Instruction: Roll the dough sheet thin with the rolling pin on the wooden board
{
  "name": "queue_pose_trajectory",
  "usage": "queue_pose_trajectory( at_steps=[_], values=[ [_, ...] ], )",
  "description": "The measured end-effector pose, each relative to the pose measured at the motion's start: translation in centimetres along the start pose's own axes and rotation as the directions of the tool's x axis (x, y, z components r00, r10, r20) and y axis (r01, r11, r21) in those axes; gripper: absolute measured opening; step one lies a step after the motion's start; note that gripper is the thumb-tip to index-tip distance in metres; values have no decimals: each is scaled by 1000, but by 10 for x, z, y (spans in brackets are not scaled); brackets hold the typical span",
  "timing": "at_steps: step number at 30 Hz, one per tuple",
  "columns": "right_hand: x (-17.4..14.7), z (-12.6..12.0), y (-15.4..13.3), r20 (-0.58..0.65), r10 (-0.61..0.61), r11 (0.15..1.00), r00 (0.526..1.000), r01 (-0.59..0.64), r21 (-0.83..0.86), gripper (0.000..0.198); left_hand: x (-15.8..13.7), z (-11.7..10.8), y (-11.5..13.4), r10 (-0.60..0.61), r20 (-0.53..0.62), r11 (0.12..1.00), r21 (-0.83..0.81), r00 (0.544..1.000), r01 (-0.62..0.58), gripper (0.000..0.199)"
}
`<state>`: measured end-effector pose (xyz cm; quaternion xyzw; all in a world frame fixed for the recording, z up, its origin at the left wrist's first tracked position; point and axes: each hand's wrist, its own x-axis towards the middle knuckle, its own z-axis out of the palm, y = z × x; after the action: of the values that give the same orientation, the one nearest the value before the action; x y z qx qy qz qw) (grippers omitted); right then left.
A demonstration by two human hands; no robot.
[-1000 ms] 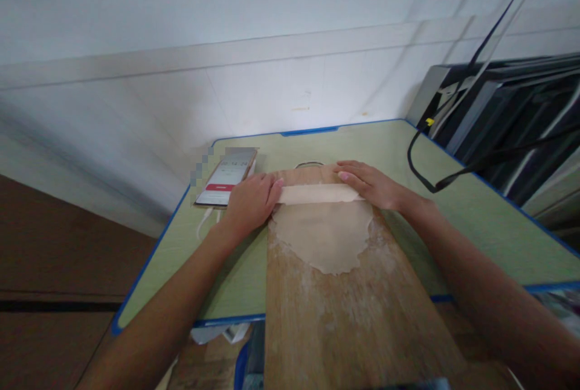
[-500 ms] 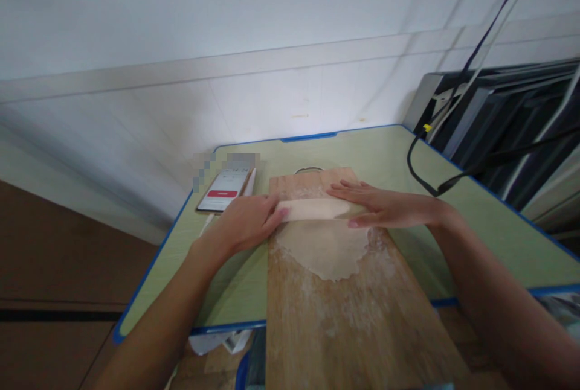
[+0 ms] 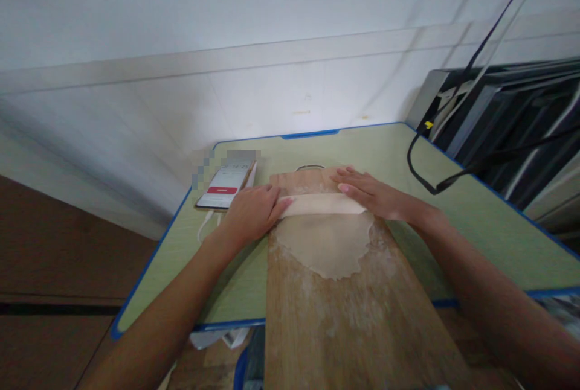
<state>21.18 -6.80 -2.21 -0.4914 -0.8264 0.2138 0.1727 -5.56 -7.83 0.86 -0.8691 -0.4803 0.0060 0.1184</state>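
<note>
Dough roll crosswise on board

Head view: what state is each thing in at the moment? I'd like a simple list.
Dough sheet: flat, ragged-edged
Dough roll: lying crosswise at the sheet's far end; anything inside is hidden
Board: floury, overhanging the near edge of the table
Left hand: on the roll's left end
Right hand: laid over its right end
Phone: screen lit
Black cable: slack, bent
</note>
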Motion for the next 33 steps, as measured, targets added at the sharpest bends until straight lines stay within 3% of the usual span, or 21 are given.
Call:
queue_pose_trajectory(
  at_steps=[5,8,13,18,23,30,33],
  values=[
    [14,2,9,-57,64,997,996,-66,-36,74,7,5,2,-41,-124,999,9,991,42,45],
    [20,2,14,-70,21,999,997,-24,-37,71,8,8,0,-24,-152,999,-50,988,16,44],
    [15,-1,12,21,-29,999,999,30,-37,70,2,6,-2,-1,-45,987,-161,999,-7,44],
    [-3,-12,-4,174,-78,995,982,87,-43,67,-9,-8,-3,63,114,971,-238,991,-34,58],
    [-10,-15,-12,203,-94,993,975,105,-44,65,-14,-11,-4,121,132,953,-293,984,-78,60],
    [8,-3,1,-38,59,995,998,-62,-74,72,2,6,-4,46,-50,979,-197,998,-55,49],
    [16,1,11,-141,55,997,988,-63,-53,69,7,9,-3,-5,-83,987,-162,997,-8,47]
  ],
)
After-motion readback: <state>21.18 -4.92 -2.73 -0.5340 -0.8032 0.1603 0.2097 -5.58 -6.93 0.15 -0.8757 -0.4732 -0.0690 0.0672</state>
